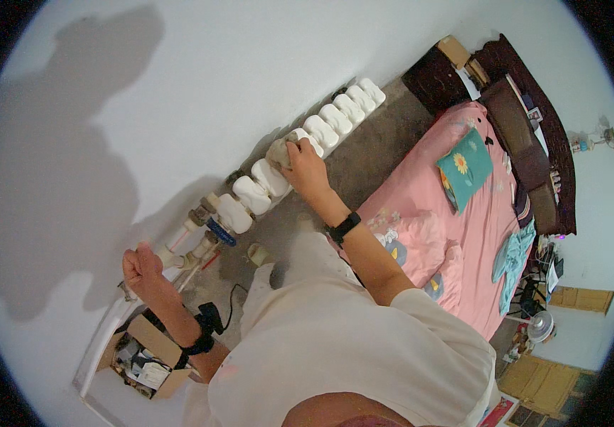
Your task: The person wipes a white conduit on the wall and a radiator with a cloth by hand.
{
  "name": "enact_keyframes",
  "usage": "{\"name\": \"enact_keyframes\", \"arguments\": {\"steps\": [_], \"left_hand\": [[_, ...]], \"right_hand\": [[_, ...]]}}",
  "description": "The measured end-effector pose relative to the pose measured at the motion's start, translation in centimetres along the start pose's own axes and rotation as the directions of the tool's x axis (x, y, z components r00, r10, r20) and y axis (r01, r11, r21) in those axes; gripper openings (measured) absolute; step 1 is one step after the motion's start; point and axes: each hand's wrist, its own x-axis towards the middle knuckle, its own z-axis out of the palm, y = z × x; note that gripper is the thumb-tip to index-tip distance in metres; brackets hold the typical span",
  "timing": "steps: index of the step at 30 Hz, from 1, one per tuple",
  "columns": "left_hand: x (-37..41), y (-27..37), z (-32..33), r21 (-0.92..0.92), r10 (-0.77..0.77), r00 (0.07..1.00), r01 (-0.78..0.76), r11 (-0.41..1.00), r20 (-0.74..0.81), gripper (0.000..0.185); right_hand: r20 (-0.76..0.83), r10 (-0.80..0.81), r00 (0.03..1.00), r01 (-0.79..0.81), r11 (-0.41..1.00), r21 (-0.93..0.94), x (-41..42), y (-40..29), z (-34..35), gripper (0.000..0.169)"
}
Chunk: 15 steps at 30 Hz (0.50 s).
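Observation:
My right hand (307,169) holds a crumpled greyish cloth (281,150) against the top of a white sectional radiator (320,129), about midway along the wall. Near the radiator's left end, my left hand (142,267) is raised with its fingers curled in, and nothing shows in it. It is beside white pipes (167,258) that join the radiator. A valve with a blue lever handle (221,232) sits between the pipes and the first radiator section. The palm side of the right hand is hidden.
An open cardboard box (156,341) of mixed items stands at the lower left. A bed with a pink cover (462,251) and a green flowered pillow (465,169) lies to the right. A white fan (542,326) and a dark wooden cabinet (435,80) stand farther off.

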Motion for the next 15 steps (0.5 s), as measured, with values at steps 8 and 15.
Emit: {"name": "enact_keyframes", "arguments": {"steps": [8, 15], "left_hand": [[-1.8, 0.3, 1.3, 0.081, 0.095, 0.985, -0.084, 0.993, -0.146, 0.042], [-3.8, 2.3, 5.7, 0.061, 0.1, 0.981, -0.091, 0.994, -0.166, 0.043]], "right_hand": [[-0.009, -0.01, 1.0, 0.01, 1.0, 0.009, 1.9, 6.2, -2.2, 0.047], [-0.019, -0.119, 0.993, 0.12, 0.989, 0.09, 4.4, 7.6, -0.8, 0.047]]}}
